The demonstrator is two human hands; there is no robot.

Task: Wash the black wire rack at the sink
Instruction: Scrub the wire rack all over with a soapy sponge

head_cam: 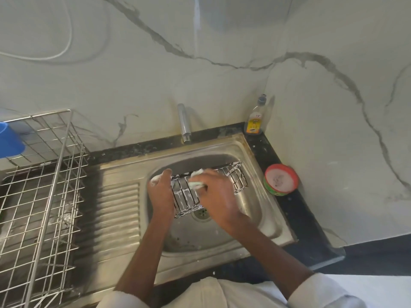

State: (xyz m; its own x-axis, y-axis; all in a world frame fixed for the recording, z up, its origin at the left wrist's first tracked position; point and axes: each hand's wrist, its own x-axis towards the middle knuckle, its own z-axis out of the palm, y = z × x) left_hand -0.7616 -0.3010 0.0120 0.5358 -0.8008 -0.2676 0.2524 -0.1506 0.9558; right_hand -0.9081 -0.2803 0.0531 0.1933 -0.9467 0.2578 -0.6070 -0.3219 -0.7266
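Mid-scrub right now, soap stage for sure. Black wire rack [209, 187] sitting tipped up inside the sink [262, 218] bowl, over the drain [201, 213], far end leaning toward the bowl's back right corner. Wires coated in white foam pretty much all over.

Left hand [161, 192] curled closed around the rack's left end, thumb side up, suds on the knuckles, basically just bracing the thing. Right hand [216, 194] closed over a pale sponge [195, 178], fingers folded down on it, pressing it against the rack's upper wires near the middle. A bit motion-blurred, so can't tell exactly how tight either grip is.

Tap [184, 123] at the back edge of the sink, no water visibly running. Red tub of dish paste [281, 180] on the black counter at the sink's right edge, dish soap bottle [254, 120] in the back right corner. Silver drying rack [42, 196] standing over the drainboard at the left, blue bowl [10, 140] up on it.

Next up, probably: finish rubbing the right end and underside, which means turning the rack with the bracing hand, then tap on for a rinse. Soapy wire, so slippery, needs a firm hold while flipping.
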